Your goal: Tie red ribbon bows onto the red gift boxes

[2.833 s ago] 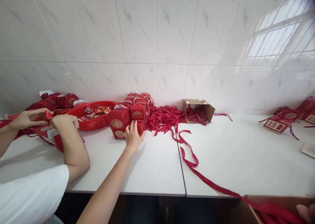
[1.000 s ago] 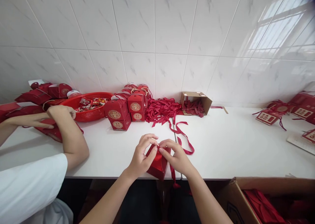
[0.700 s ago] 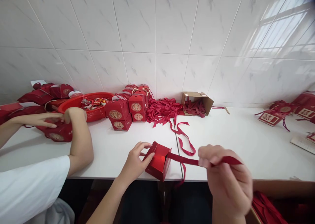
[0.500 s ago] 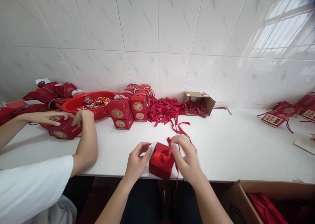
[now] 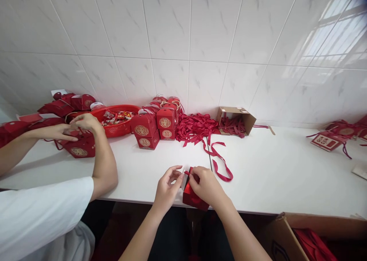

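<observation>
At the table's front edge sits a small red gift box (image 5: 195, 200), partly hidden under my right hand (image 5: 207, 183). That hand is closed, pinching a short red ribbon end (image 5: 187, 173) close to the box's upper left side. My left hand (image 5: 169, 186) is at the box's left, its thumb and forefinger closed at the raised white flap (image 5: 185, 170), near the ribbon end. A loose red ribbon (image 5: 225, 173) curls on the table just behind my right hand. Much of the box top is covered by my right fingers.
A co-worker's hands (image 5: 73, 129) work on another red box (image 5: 78, 149) at left. Behind are a red basket (image 5: 122, 130) of sweets, stacked red boxes (image 5: 147, 131), a ribbon heap (image 5: 196, 127) and a cardboard box (image 5: 249, 123). A carton (image 5: 282, 230) stands at lower right.
My right hand has moved left across the box, bringing the ribbon end up to the white flap by my left fingers. The co-worker's hands have come together over their box.
</observation>
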`<action>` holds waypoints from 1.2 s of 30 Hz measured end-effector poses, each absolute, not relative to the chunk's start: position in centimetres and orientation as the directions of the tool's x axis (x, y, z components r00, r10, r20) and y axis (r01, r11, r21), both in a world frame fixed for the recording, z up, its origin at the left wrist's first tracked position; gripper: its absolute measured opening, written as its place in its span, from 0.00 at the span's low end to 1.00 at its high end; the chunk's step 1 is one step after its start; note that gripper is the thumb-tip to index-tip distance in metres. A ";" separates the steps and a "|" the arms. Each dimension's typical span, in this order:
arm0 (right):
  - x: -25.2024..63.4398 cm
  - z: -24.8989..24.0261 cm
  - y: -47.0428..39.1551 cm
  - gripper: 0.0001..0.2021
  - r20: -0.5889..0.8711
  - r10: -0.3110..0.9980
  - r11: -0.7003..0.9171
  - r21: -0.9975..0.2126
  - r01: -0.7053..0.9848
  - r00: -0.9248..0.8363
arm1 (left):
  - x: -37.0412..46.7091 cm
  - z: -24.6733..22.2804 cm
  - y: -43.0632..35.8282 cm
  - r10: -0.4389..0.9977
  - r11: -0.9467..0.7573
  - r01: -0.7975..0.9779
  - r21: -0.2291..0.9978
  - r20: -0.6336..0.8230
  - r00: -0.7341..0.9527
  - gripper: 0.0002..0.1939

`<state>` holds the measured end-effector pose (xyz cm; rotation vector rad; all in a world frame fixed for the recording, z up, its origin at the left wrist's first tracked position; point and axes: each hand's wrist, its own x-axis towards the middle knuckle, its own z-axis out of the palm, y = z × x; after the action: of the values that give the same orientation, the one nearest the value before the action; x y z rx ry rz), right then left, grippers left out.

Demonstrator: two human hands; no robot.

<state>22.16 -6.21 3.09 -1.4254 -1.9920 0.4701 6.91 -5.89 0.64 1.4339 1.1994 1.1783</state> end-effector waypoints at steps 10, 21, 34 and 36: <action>21.8 3.7 -6.1 0.08 0.311 0.912 0.398 -0.519 0.757 -0.266 | 6.9 0.4 -4.3 0.972 -0.096 0.107 0.990 0.070 0.225 0.16; 22.3 2.9 -6.5 0.09 0.465 0.878 0.397 -0.569 0.720 -0.117 | 6.7 0.2 -3.5 0.971 -0.162 0.300 0.940 0.097 0.220 0.16; 26.4 -3.4 -11.0 0.20 0.124 0.978 0.092 -0.978 0.187 0.167 | 2.0 -1.9 -3.0 0.937 -0.155 0.649 0.745 0.318 -0.142 0.04; 26.2 -3.8 -10.7 0.20 0.117 0.972 0.079 -0.979 0.186 0.205 | 3.4 -1.6 -2.9 0.948 -0.239 0.588 0.772 0.317 -0.030 0.08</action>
<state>26.16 -10.69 -3.83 -1.3570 -1.2166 0.8870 3.37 -2.90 -1.64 1.8421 1.6080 1.1775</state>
